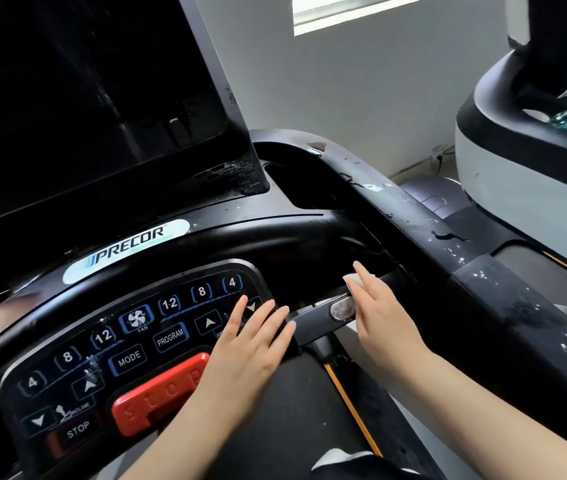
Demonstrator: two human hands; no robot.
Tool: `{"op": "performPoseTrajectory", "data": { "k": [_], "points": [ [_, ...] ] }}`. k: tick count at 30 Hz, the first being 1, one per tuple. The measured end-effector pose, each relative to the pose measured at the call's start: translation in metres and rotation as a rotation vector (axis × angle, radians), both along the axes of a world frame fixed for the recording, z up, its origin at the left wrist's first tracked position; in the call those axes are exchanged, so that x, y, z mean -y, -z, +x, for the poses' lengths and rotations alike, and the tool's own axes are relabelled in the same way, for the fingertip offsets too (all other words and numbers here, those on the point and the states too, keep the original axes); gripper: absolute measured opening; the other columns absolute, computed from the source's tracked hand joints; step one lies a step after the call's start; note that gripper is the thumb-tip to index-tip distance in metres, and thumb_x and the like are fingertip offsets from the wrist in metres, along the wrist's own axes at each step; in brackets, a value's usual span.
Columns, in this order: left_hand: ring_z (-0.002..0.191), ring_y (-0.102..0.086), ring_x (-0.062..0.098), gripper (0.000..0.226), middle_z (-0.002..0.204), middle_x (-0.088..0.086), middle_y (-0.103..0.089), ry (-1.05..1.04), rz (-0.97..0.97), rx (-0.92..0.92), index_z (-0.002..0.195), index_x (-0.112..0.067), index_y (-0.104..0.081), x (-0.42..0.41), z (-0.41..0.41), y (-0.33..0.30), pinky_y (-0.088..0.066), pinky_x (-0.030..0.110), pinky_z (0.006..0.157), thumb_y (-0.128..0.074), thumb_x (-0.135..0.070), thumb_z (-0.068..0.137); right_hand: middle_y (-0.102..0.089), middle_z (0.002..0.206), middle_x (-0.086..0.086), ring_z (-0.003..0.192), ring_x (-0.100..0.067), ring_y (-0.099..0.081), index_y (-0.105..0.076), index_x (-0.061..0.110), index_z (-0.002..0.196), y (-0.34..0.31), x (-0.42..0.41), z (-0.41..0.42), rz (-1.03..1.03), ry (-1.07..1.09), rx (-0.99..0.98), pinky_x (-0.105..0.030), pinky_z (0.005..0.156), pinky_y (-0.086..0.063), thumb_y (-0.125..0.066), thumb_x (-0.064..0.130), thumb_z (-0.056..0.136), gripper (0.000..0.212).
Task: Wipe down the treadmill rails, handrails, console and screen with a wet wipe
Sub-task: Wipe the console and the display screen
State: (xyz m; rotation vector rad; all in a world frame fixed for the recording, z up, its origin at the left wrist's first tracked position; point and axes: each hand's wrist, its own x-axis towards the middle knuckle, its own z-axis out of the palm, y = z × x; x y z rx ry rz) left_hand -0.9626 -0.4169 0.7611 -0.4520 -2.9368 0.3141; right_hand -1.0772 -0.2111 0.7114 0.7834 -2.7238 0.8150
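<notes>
1. Far left: I see the dark screen (78, 98) unlit, standing above the console (109, 341). A PRECOR label (126, 249) sits on the curved band below the screen.
2. Console face: numbered keys, a FAN key, MODE and PROGRAM keys, and the red stop bar (162, 393) at its lower edge.
3. Left hand (251, 337): released, fingers straight and together, lying flat over the console's right edge, covering part of the speed arrows.
4. Just right of it: the grey grip bar with an oval sensor plate (342, 308).
5. Right hand (382, 313): fingers extended, pressing the white wet wipe (353, 279) onto the dark bar just above the sensor plate; only a corner of the wipe shows.
6. Right side handrail (448, 237): black, spotted with wet streaks and droplets.
7. Far right: a neighbouring white-and-black machine (517, 174).
</notes>
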Motion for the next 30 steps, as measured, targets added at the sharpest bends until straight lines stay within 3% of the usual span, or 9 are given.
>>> {"op": "performPoseTrajectory", "data": {
  "k": [4, 8, 12, 15, 19, 21, 25, 28, 30],
  "points": [
    [0.120, -0.039, 0.027, 0.079, 0.121, 0.010, -0.063, 0.006, 0.009, -0.007, 0.112, -0.012, -0.068, 0.000, 0.000, -0.001, -0.008, 0.050, 0.110, -0.091, -0.023, 0.038, -0.067, 0.111, -0.011, 0.106, -0.034, -0.063, -0.066, 0.005, 0.108, 0.003, -0.011, -0.009, 0.127, -0.033, -0.198, -0.040, 0.092, -0.048, -0.052, 0.000, 0.071, 0.040],
    [0.120, -0.040, 0.027, 0.078, 0.121, 0.010, -0.063, 0.010, 0.017, -0.007, 0.113, -0.012, -0.068, 0.000, -0.001, -0.002, -0.009, 0.050, 0.110, -0.091, -0.023, 0.039, -0.066, 0.097, -0.003, 0.095, -0.034, -0.065, -0.065, 0.010, 0.100, 0.014, -0.027, -0.033, 0.148, 0.003, -0.160, -0.041, 0.089, -0.048, -0.053, -0.006, 0.067, 0.038],
    [0.119, -0.045, 0.027, 0.076, 0.120, 0.010, -0.063, 0.001, 0.024, -0.002, 0.112, -0.012, -0.068, 0.000, 0.000, -0.004, -0.009, 0.050, 0.110, -0.091, -0.022, 0.040, -0.069, 0.095, -0.015, 0.090, -0.042, -0.065, -0.069, 0.002, 0.095, 0.014, -0.020, -0.035, 0.017, 0.209, -0.041, -0.048, 0.090, -0.046, -0.052, -0.012, 0.067, 0.035],
    [0.120, -0.045, 0.027, 0.078, 0.122, 0.009, -0.062, -0.009, 0.026, -0.001, 0.116, -0.010, -0.066, -0.001, 0.000, -0.004, -0.008, 0.050, 0.111, -0.089, -0.024, 0.043, -0.067, 0.084, -0.004, 0.079, -0.023, -0.059, -0.069, 0.008, 0.087, 0.005, 0.023, -0.001, -0.163, 0.097, -0.118, -0.041, 0.094, -0.044, -0.037, 0.008, 0.073, 0.035],
    [0.125, -0.038, 0.026, 0.085, 0.129, 0.011, -0.058, -0.019, -0.003, -0.014, 0.122, -0.002, -0.060, 0.000, 0.002, -0.003, -0.007, 0.049, 0.112, -0.089, -0.028, 0.046, -0.071, 0.104, -0.006, 0.102, -0.020, -0.062, -0.072, 0.007, 0.099, 0.011, 0.046, 0.034, -0.173, -0.146, -0.211, -0.052, 0.094, -0.039, -0.035, 0.003, 0.075, 0.044],
    [0.125, -0.037, 0.026, 0.085, 0.131, 0.013, -0.056, -0.028, 0.005, -0.016, 0.122, -0.002, -0.061, 0.000, 0.003, -0.005, -0.008, 0.049, 0.112, -0.089, -0.029, 0.046, -0.069, 0.111, -0.005, 0.108, -0.020, -0.063, -0.069, 0.007, 0.108, 0.014, 0.031, 0.026, -0.076, -0.226, -0.282, -0.050, 0.098, -0.040, -0.037, 0.000, 0.077, 0.046],
    [0.125, -0.037, 0.027, 0.081, 0.130, 0.013, -0.057, -0.041, 0.015, -0.031, 0.121, -0.003, -0.061, 0.001, 0.003, -0.008, -0.009, 0.049, 0.111, -0.088, -0.032, 0.050, -0.070, 0.101, -0.003, 0.100, -0.026, -0.067, -0.064, 0.010, 0.111, 0.009, 0.014, 0.004, -0.054, -0.054, -0.202, -0.042, 0.112, -0.024, -0.067, -0.014, 0.064, 0.052],
    [0.125, -0.037, 0.027, 0.080, 0.130, 0.012, -0.057, -0.029, 0.006, -0.037, 0.122, -0.004, -0.060, 0.003, 0.004, -0.008, -0.008, 0.049, 0.111, -0.087, -0.030, 0.051, -0.070, 0.103, -0.006, 0.102, -0.029, -0.065, -0.063, 0.010, 0.110, 0.015, 0.045, 0.028, -0.118, -0.085, -0.234, -0.051, 0.105, -0.028, -0.046, -0.010, 0.069, 0.049],
    [0.125, -0.036, 0.027, 0.082, 0.130, 0.012, -0.057, -0.014, 0.000, -0.036, 0.125, -0.004, -0.058, 0.004, 0.003, -0.008, -0.007, 0.049, 0.111, -0.087, -0.028, 0.051, -0.067, 0.116, -0.009, 0.116, -0.022, -0.056, -0.055, 0.009, 0.119, 0.026, 0.063, 0.047, -0.191, -0.160, -0.199, -0.042, 0.109, -0.027, -0.048, -0.012, 0.069, 0.054]
  ]
}}
